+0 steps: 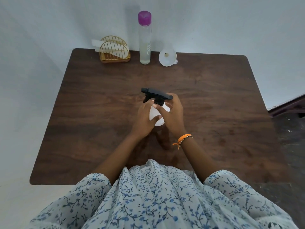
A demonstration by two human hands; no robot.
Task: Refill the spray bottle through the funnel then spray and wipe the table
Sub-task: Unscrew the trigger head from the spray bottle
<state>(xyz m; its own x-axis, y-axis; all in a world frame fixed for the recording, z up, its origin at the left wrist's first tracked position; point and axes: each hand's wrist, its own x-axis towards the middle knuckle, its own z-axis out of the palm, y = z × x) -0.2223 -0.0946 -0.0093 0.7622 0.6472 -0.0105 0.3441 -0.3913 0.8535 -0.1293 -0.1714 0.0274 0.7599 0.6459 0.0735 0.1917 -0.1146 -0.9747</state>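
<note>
1. Hands meet mid-table; the left hand (144,120) wraps the body of the spray bottle (156,117) to steady it, while the right hand (171,115) curls its fingers at the black collar under the trigger head (156,95); looks like an unscrewing grip, so refilling seems not yet begun.
2. Bottle is white and translucent, raised slightly over the table (99,129), nozzle pointing left; its fill level can't be judged.
3. Waiting along the far edge, well apart from the hands: white funnel (167,57) mouth-up, tall clear refill bottle (144,38) with purple cap on, gold wire holder (114,49) with white cloths.
</note>
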